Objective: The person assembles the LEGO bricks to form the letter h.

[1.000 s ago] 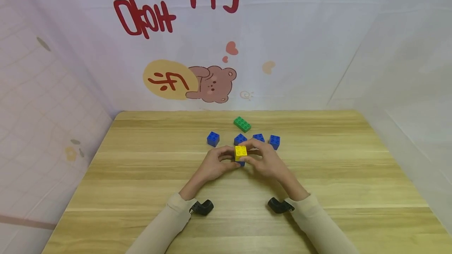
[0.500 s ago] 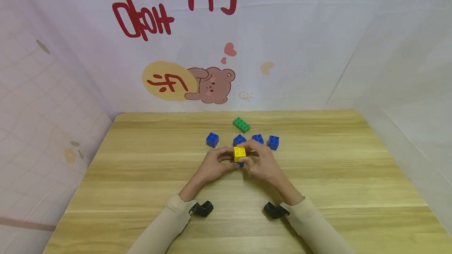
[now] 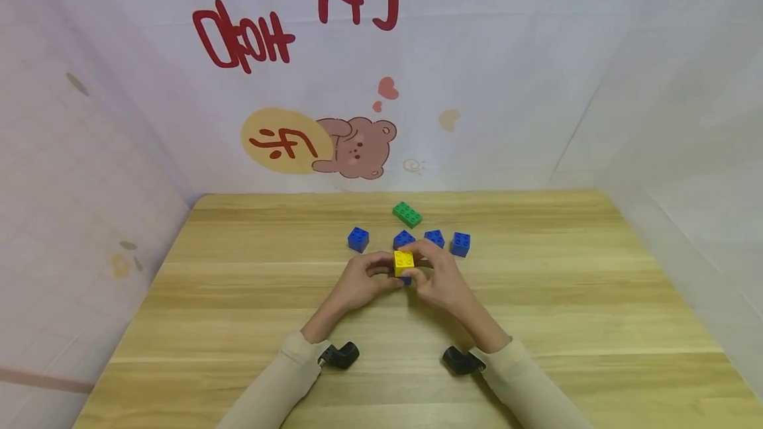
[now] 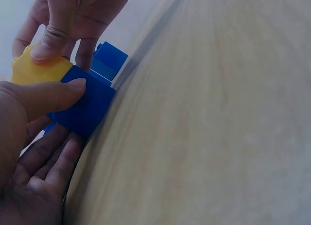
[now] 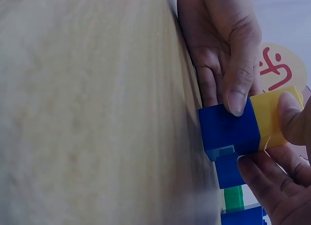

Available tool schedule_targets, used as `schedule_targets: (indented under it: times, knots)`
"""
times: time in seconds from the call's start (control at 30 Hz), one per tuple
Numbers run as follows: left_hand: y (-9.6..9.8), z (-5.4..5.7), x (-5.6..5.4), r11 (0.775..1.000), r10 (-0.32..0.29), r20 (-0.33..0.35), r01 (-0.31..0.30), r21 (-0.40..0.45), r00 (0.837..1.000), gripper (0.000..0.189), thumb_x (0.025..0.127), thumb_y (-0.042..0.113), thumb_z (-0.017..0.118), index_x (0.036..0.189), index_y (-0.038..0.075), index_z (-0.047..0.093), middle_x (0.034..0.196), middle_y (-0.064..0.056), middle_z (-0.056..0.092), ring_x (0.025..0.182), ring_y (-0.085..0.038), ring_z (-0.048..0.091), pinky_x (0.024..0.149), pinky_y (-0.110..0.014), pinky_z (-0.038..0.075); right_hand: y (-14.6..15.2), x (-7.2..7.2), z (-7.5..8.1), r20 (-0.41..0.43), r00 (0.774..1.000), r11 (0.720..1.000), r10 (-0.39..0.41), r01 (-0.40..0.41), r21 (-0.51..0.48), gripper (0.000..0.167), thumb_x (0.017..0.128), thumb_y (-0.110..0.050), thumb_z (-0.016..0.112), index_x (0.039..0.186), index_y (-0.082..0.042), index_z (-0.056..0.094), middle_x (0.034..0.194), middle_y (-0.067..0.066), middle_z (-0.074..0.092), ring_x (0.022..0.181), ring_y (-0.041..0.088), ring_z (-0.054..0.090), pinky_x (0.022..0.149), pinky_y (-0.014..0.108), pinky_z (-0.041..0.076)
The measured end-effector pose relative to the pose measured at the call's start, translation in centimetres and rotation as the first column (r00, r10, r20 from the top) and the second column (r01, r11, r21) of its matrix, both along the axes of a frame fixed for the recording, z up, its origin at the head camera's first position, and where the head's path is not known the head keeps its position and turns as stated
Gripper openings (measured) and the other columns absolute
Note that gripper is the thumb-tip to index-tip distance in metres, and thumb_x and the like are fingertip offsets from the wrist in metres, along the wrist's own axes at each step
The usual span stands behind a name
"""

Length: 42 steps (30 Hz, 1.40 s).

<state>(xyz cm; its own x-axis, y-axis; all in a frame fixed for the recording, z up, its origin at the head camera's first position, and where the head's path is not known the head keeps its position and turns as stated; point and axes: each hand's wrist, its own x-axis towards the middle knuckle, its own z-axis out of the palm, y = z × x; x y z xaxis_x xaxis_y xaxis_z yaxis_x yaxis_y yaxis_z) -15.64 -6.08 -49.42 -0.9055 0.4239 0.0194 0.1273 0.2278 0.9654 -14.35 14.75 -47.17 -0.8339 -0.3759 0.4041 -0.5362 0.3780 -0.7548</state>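
Observation:
A yellow toy brick point(image 3: 403, 262) with studs on top sits on a blue brick point(image 4: 90, 106), face to face, near the middle of the table. My left hand point(image 3: 359, 280) grips the lower blue brick, thumb on its near side and fingers behind it. With thumb and fingers, my right hand point(image 3: 440, 277) pinches the yellow brick from the other side. In the right wrist view, the blue brick's bottom edge lies right at the tabletop point(image 5: 107, 113).
Behind the hands is a row of blue bricks: one at left point(image 3: 358, 239), one in the middle point(image 3: 404, 239), and two at right point(image 3: 434, 238), point(image 3: 460, 243). Farther back lies a green eight-stud brick point(image 3: 407, 214). A printed cloth wall point(image 3: 507, 85) borders the table.
The right forearm and wrist have shifted slightly inward to the left. The head view has tilted a little. Both hands keep their hold on the stacked bricks.

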Motion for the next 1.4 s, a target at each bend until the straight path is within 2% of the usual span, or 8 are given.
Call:
schedule_targets:
  times: [0.37,0.5,0.67,0.83,1.0,1.17,1.3,1.4]
  knots:
    - [-0.4,0.0,-0.1,0.999,-0.02,-0.006,0.02,0.025,1.0,0.042,0.089,0.01,0.081,0.129,0.014,0.069,0.13,-0.007,0.07,0.117,-0.024,0.069,0.101,-0.029,0.058,0.1,-0.2,0.3,0.038,0.999,0.995,-0.014,0.011,0.1,0.032,0.094,-0.002,0.072,0.124,-0.01,0.065,0.121,0.006,0.069,0.106,0.024,0.072,0.093,0.032,0.062]
    - [-0.3,0.1,0.1,0.999,-0.006,0.0,0.006,0.032,1.0,0.043,0.089,0.009,0.08,0.13,0.012,0.068,0.132,-0.009,0.069,0.118,-0.026,0.069,0.101,-0.029,0.058,0.3,-0.3,0.5,0.051,0.999,0.994,-0.019,0.013,0.112,0.032,0.094,-0.004,0.073,0.124,-0.011,0.066,0.121,0.005,0.071,0.106,0.023,0.072,0.093,0.032,0.062]
    - [-0.2,0.6,0.3,1.0,0.016,-0.044,-0.015,0.024,0.999,0.047,0.089,0.008,0.08,0.133,0.011,0.065,0.133,-0.011,0.068,0.122,-0.027,0.067,0.105,-0.033,0.056,0.5,-0.4,0.6,0.069,0.997,0.991,-0.043,0.034,0.13,0.034,0.095,-0.012,0.073,0.128,-0.014,0.066,0.122,0.002,0.071,0.107,0.02,0.071,0.093,0.035,0.062]
    - [-0.1,1.4,0.3,1.0,0.025,-0.077,-0.023,0.022,0.997,0.051,0.088,0.006,0.08,0.135,0.014,0.063,0.133,-0.009,0.067,0.124,-0.025,0.066,0.106,-0.033,0.056,1.0,-0.5,1.1,0.055,0.997,0.988,-0.057,0.049,0.145,0.044,0.093,-0.017,0.077,0.135,-0.012,0.064,0.126,0.002,0.071,0.109,0.022,0.069,0.094,0.039,0.062]
    - [-0.4,2.7,0.2,0.999,0.037,-0.132,-0.032,0.044,0.991,0.053,0.087,0.003,0.08,0.136,0.006,0.061,0.131,-0.012,0.066,0.126,-0.029,0.065,0.107,-0.034,0.055,2.3,-0.9,2.0,0.036,0.998,0.995,-0.05,0.046,0.093,0.05,0.09,-0.022,0.081,0.135,-0.011,0.063,0.122,0.007,0.071,0.109,0.032,0.069,0.094,0.047,0.061]
    - [-1.3,3.8,-0.2,0.995,0.075,-0.161,-0.063,0.081,0.984,0.052,0.087,0.0,0.079,0.136,0.005,0.062,0.134,-0.019,0.064,0.128,-0.039,0.061,0.108,-0.042,0.054,3.8,-1.4,2.9,0.034,0.997,0.996,-0.07,0.068,0.063,0.049,0.09,-0.021,0.082,0.135,-0.014,0.065,0.123,0.009,0.071,0.109,0.035,0.068,0.093,0.056,0.059]
    - [-2.4,4.3,-0.7,0.985,0.133,-0.184,-0.109,0.135,0.974,0.047,0.088,-0.002,0.077,0.132,0.007,0.064,0.135,-0.022,0.064,0.129,-0.046,0.059,0.112,-0.053,0.049,5.0,-1.9,3.3,0.034,0.993,0.99,-0.112,0.108,0.093,0.051,0.09,-0.022,0.081,0.137,-0.017,0.063,0.128,0.009,0.071,0.113,0.032,0.067,0.098,0.053,0.058]
    - [-3.1,4.5,-1.1,0.975,0.193,-0.196,-0.165,0.152,0.961,0.045,0.088,-0.001,0.077,0.131,0.009,0.065,0.133,-0.019,0.065,0.13,-0.044,0.058,0.116,-0.052,0.046,5.9,-2.1,3.4,0.029,0.99,0.982,-0.141,0.137,0.13,0.053,0.09,-0.023,0.081,0.139,-0.015,0.062,0.132,0.008,0.069,0.117,0.033,0.066,0.101,0.051,0.057]
